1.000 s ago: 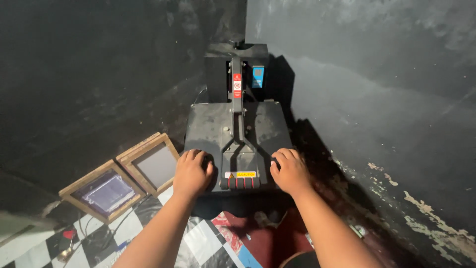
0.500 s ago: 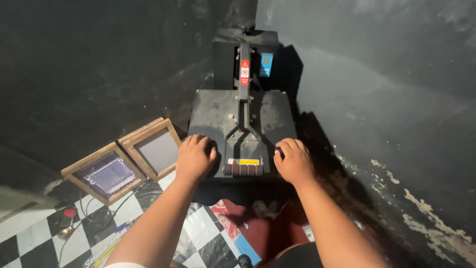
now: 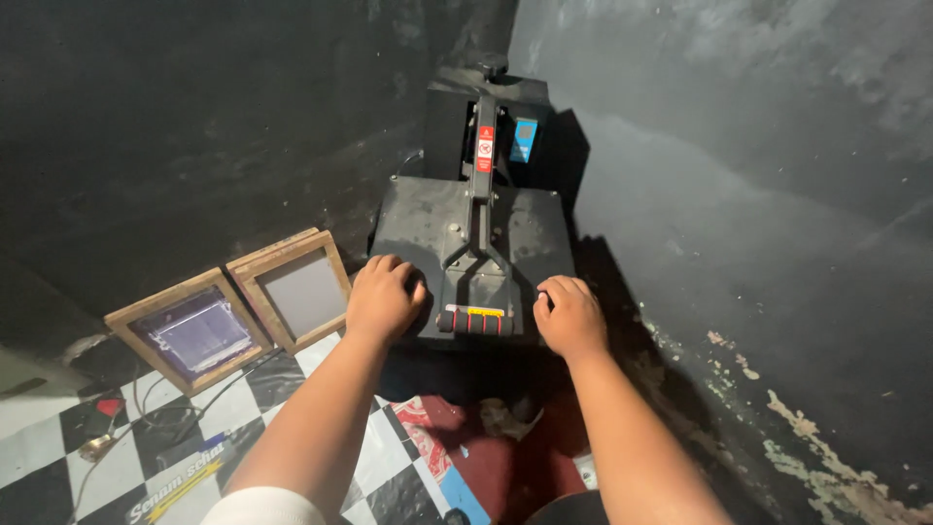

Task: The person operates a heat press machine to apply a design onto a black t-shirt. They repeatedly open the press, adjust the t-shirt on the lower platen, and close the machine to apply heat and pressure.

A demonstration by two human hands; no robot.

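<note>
- Both hands are laid curled on the flat grey heat-press plate [image 3: 466, 243], holding nothing: left hand [image 3: 384, 299] and right hand [image 3: 569, 316].
- Between them, equally near each, the black red-ringed handle bar [image 3: 473, 320] lies crosswise; its lever arm [image 3: 480, 194] runs straight away.

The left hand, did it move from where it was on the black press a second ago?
No. The left hand rests on the same front left corner of the heat press, beside the handle grip. Only the head camera shifted.

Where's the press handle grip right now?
In the head view, the handle grip sits at the heat press front edge, between the left hand and right hand.
</note>
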